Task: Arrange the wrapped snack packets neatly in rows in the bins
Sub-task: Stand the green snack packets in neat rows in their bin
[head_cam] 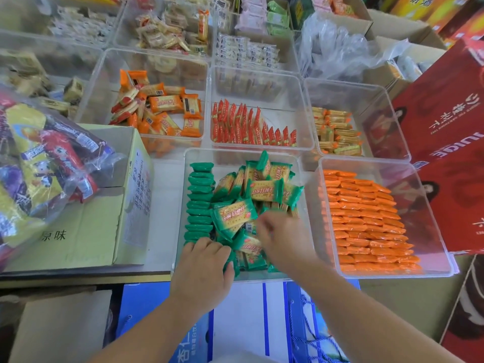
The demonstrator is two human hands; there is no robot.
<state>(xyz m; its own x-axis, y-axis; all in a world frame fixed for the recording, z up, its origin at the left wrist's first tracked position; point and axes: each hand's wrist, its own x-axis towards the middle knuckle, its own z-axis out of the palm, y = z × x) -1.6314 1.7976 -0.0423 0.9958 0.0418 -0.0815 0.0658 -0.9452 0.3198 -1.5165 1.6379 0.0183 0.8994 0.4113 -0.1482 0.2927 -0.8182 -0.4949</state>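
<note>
Two clear bins sit nearest the person. The right bin point(408, 179) is packed with orange packets point(366, 226). The left bin point(235, 154) holds one upright row point(200, 203) of about eleven green packets along its left wall, beside one loose heap point(264, 191). The left hand point(204, 263) grips green packets at the row's near end. The right hand point(284, 242) is blurred over the heap, so its grip cannot be told.

Snack shop stockroom — clear bins point(311, 142) of wrapped packets, stacked cartons point(78, 231), red gift boxes point(445, 113) alongside

Cardboard box point(86, 231), top flap: "原味". Red carton point(445, 113), print upside down: "JUICE". Blue box point(188, 336): "杏仁". Green cracker packets point(264, 191): characters ending "打饼干".
</note>
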